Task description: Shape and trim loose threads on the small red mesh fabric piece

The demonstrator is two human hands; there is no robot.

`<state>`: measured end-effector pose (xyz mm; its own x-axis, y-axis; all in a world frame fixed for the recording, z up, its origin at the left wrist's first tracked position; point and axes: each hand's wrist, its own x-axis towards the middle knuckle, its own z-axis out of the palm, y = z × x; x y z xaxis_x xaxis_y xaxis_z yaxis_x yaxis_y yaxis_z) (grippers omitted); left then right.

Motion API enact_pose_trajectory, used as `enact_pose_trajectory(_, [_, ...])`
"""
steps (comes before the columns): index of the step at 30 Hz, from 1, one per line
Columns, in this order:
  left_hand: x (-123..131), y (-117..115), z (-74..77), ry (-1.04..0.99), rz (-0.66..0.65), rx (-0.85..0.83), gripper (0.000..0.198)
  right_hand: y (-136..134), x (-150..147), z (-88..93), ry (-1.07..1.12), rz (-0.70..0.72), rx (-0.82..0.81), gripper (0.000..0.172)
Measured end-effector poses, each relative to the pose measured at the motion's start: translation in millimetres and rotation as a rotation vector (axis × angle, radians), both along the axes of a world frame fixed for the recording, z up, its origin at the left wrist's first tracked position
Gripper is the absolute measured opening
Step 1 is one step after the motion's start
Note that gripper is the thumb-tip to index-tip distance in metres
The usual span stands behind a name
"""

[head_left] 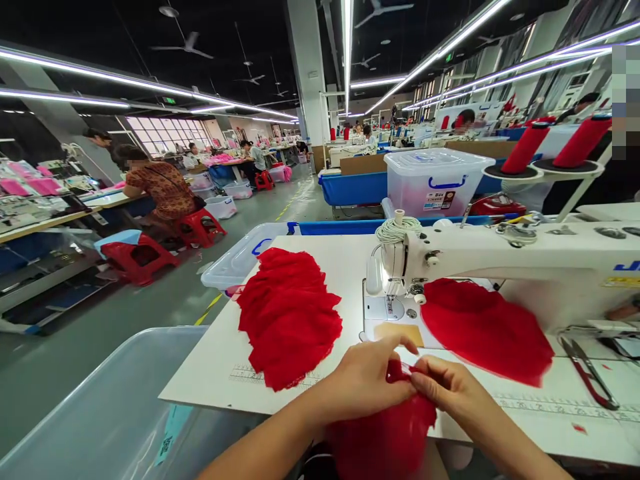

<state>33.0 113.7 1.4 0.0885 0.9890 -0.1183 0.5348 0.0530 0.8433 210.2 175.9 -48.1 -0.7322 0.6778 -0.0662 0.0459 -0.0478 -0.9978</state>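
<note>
Both my hands meet at the near edge of the white sewing table (210, 360). My left hand (367, 377) and my right hand (443, 387) pinch a piece of red lace fabric (383, 437) between their fingertips; the rest of it hangs down over the table edge into my lap. Just beyond my hands stands a white sewing machine (500, 257), its needle area (395, 297) straight ahead. A stack of red lace pieces (287, 317) lies to the left of the machine, and another red pile (487, 330) lies under the machine arm to the right.
Red-handled thread snips (590, 373) lie at the table's right. A clear plastic bin (100, 413) stands at my lower left, another bin (240, 257) beyond the table, a lidded tub (435, 180) behind. Red thread cones (525, 147) stand at the right. People sit at benches across the aisle (165, 187).
</note>
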Motion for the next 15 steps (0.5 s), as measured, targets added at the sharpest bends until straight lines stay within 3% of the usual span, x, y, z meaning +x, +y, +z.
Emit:
enact_pose_trajectory(2, [-11,5,-6.9,-0.127,-0.027,-0.074,0.035,-2,-3,2.1,0.107,-0.144,-0.174,0.038])
enact_pose_trajectory(5, [-24,10,-23.2,-0.452,-0.056,-0.193,0.028,-2,-2,1.8,0.213,-0.384,-0.286,0.033])
enact_pose_trajectory(11, [-2,8,-39.4,-0.974,0.171,-0.141,0.041,-7,-10,-5.2,0.248,-0.609,-0.366,0.04])
enact_pose_trajectory(15, [12,4,-40.3,-0.971,0.107,-0.176,0.048,-8,-16,-9.5,0.284,-0.697,-0.399,0.043])
